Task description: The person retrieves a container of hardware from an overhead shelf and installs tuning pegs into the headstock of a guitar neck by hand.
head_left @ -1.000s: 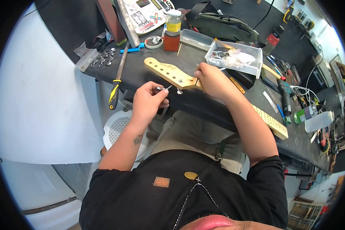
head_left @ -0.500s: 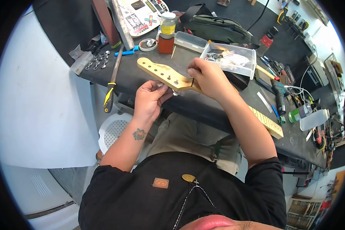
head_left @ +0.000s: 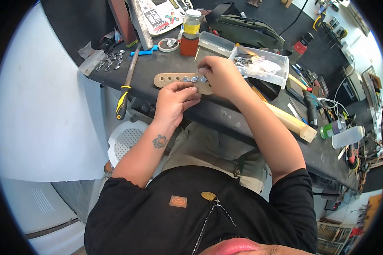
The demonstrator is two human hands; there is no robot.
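A pale wooden guitar neck (head_left: 285, 117) lies slantwise over the bench edge, its back facing up. Its headstock (head_left: 162, 80) shows a row of round holes, with shiny metal tuning machines (head_left: 194, 79) at the end nearer the neck. At the headstock's near edge, my left hand (head_left: 176, 100) is closed, thumb and fingertips pinched together; what lies between them is too small to make out. My right hand (head_left: 221, 74) is curled over the neck where it joins the headstock, fingertips beside the tuning machines. That hand and forearm hide part of the neck.
Loose tuning machines (head_left: 110, 60) lie at the left beside a small clear box (head_left: 91, 63). A yellow-black handled file (head_left: 123, 102) overhangs the bench edge. Behind stand a lidded jar (head_left: 192, 23) on a red-brown block (head_left: 189, 46) and a clear parts bin (head_left: 283, 70). Tools crowd the right.
The guitar neck has been turned over, from its front with the frets to its back. My left hand has shifted slightly right along the headstock; my right hand has moved slightly left and up.
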